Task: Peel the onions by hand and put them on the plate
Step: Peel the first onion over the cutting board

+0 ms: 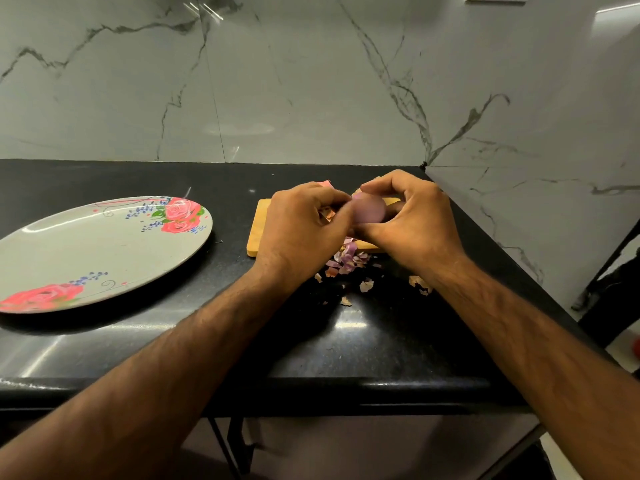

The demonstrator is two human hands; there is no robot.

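A pale purple onion (370, 208) is held between both hands above the wooden cutting board (260, 223). My right hand (412, 220) curls around its right side with fingers over the top. My left hand (301, 230) pinches at its left side, where a scrap of reddish skin shows by the fingers. A pile of purple and brown peels (348, 261) lies on the board's near edge and on the black counter. The grey oval plate (104, 251) with pink roses sits to the left with nothing on it.
The black counter (346, 341) ends at a marble wall behind and on the right. Its front edge runs below my forearms. Loose peel scraps (420, 284) lie near my right wrist. A dark frame stands at the far right.
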